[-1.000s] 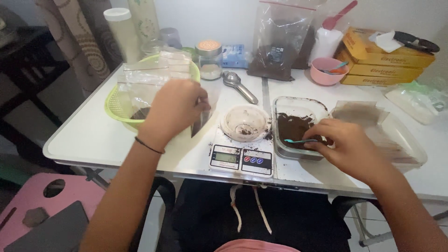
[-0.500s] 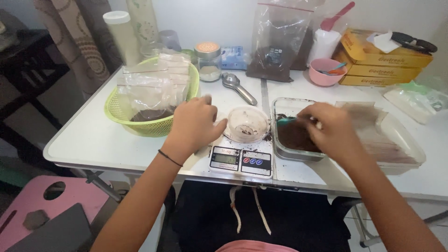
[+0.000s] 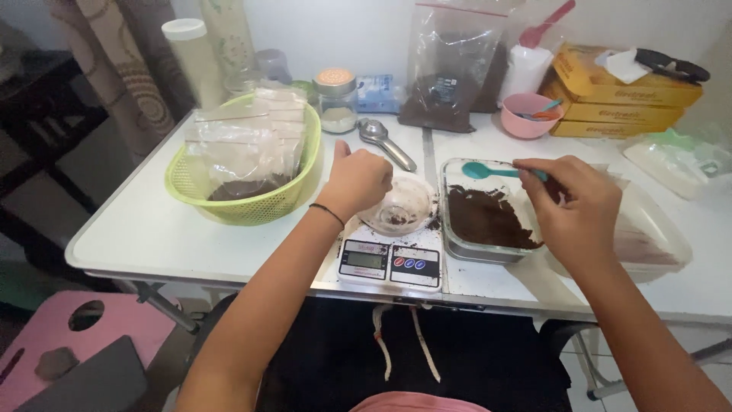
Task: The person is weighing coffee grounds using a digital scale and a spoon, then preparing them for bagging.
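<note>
Right hand pinches teal spoon over powder tub — left hand grips near-empty cup on scale; filled bags at 10 o'clock.

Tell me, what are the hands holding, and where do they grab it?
The right hand pinches a teal spoon by the end of its handle, over the glass dish of brown powder. The left hand grips the rim of the small clear bowl on the scale.

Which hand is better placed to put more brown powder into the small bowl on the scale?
Probably the right hand: its fingers hold the teal spoon above the container of brown powder. The left hand rests at the small bowl on the scale.
</note>
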